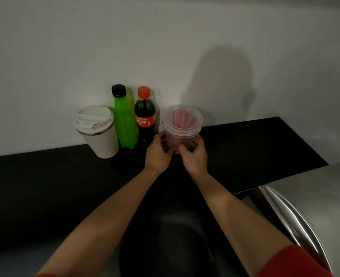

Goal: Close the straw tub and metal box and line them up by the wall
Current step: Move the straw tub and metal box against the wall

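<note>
straw tub: lidded, on desk, just right of cola bottle | left hand: clasps tub's lower left | right hand: clasps lower right

A plain white wall fills the upper half of the view, unlit and greyish, darker toward the top left corner. A soft, broad shadow falls on it right of centre. Below it a black counter runs from the left edge to the far right, its top matte and dim, meeting the wall in a straight line that rises toward the right. At the near right, a brushed steel appliance with a curved handle catches a streak of light, just beside the counter's right end. The light in the room is low and even.
</note>
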Available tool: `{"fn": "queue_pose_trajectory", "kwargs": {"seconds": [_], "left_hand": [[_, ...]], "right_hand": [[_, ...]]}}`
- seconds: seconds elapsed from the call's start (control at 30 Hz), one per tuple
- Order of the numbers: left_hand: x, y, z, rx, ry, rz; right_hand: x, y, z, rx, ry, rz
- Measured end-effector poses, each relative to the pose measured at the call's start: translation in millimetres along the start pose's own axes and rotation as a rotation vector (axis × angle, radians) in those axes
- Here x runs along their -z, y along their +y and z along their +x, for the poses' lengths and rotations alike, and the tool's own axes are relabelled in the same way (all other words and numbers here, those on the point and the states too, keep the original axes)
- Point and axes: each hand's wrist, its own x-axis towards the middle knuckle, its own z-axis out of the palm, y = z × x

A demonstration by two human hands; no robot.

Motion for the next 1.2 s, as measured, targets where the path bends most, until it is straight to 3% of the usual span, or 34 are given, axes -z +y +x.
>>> {"fn": "queue_pose_trajectory", "kwargs": {"seconds": [1.2], "left_hand": [[-1, -1, 5, -0.004, 0.022, -0.007]], "right_hand": [[1, 7, 14, 0.016, -0.049, -0.13]]}}
